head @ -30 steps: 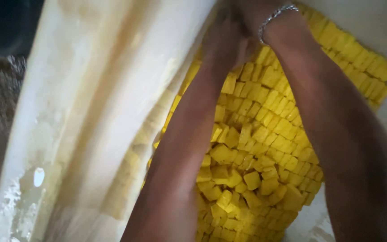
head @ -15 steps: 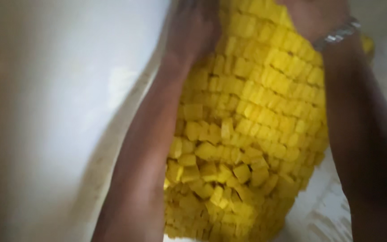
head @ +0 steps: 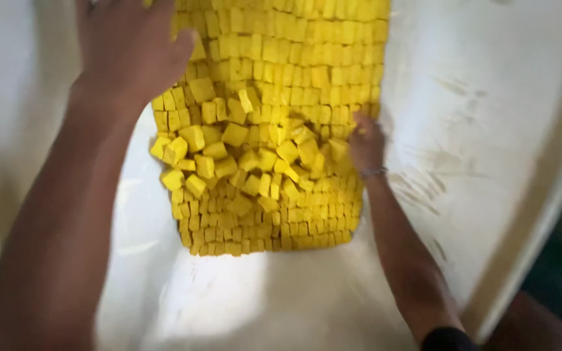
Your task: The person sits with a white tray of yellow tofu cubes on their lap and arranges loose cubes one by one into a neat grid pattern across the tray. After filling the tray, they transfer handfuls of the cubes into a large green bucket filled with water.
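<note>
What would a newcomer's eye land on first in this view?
The mass of small yellow blocks fills the centre, neat rows at top and bottom with a jumbled band across the middle, lying on a pale white surface. The left hand presses on the blocks' upper left edge. The right hand, a bracelet at its wrist, touches their right edge.

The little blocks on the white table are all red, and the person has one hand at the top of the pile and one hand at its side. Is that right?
Not quite. The head view shows the little blocks are yellow, not red. The rest holds: they lie on the white table, the left hand is at the top of the pile and the right hand is at its side.
</note>
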Tool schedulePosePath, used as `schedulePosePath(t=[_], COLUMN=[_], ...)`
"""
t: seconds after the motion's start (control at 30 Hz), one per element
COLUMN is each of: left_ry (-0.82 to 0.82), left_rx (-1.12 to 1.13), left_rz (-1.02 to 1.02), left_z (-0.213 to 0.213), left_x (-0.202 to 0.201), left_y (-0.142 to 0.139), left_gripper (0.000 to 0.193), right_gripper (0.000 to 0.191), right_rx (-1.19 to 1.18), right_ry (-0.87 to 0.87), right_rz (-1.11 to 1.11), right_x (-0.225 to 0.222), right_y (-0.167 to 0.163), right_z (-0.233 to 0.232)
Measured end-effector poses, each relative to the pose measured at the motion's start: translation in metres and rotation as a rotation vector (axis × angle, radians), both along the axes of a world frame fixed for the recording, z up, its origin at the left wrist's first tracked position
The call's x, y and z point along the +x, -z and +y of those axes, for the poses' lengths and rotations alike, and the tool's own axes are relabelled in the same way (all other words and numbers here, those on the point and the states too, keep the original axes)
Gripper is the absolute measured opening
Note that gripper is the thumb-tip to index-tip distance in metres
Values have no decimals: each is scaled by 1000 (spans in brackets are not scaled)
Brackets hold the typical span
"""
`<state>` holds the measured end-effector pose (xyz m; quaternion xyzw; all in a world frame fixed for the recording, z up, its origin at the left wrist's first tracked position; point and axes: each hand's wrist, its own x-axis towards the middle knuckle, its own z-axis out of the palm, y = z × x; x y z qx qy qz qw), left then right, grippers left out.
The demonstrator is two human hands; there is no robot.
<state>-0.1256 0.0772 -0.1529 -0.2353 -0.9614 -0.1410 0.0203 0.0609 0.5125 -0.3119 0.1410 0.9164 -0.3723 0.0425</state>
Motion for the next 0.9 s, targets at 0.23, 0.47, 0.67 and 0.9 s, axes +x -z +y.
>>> schedulePosePath(t=[0.23,0.47,0.67,0.9], left_ry=[-187,-674,-621,-684], left_rx=[-334,-77,-114,-148], left_rz=[69,-255,-77,-145], left_z=[-70,-72,-86,-77], left_x=[174,248,249,250], left_y=[-134,-141,-117,-132], left_gripper=[56,102,95,98], right_gripper=[39,29,34,56], right_rx=[329,-734,-361,273], right_ry=[-241,506,421,-30], right_rz=[-347,-180,-43,54], right_x=[16,56,90,79], right_y=[-9,-44,-41,-15], right_z=[-18,7,0,-26])
